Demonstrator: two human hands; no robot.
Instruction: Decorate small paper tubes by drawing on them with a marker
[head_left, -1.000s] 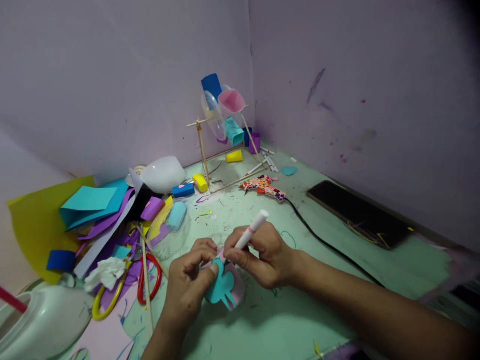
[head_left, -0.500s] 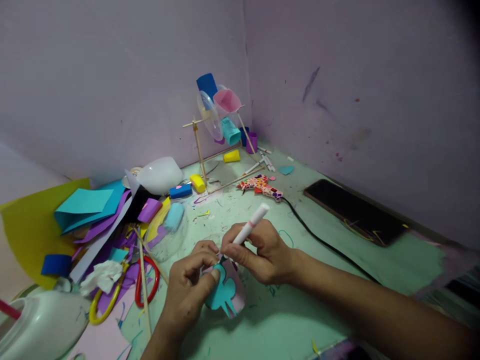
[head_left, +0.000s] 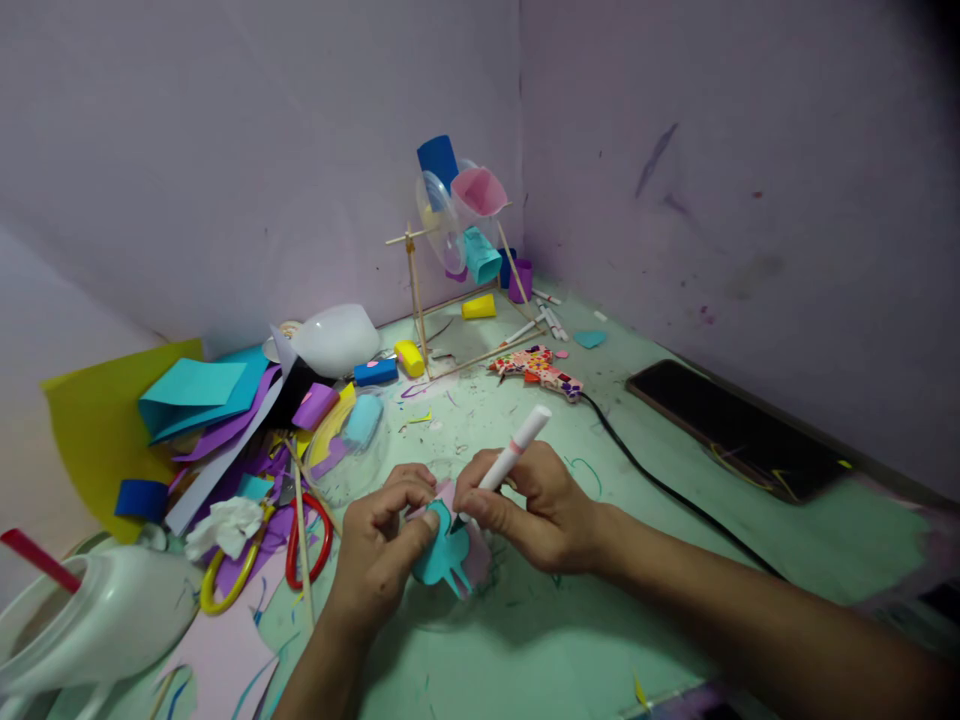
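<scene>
Rm btwn R fingers & phone, but cord cuts across.

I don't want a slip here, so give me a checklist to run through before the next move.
1. Marker gripped in right hand: ok.
2. Marker tip beside the edge of the turquoise cutout: ok.
3. Left hand steadying the turquoise cutout, thumb on it: ok.
4. Turquoise cutout flat against the pink piece: cannot tell.
5. Glue gun apart from both hands: ok.
6. Glue gun switched off: cannot tell.

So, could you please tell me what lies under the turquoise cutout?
Beneath the turquoise cutout, a pink piece shows past its right edge; the rest, including where the left hand grips, is covered.
</scene>
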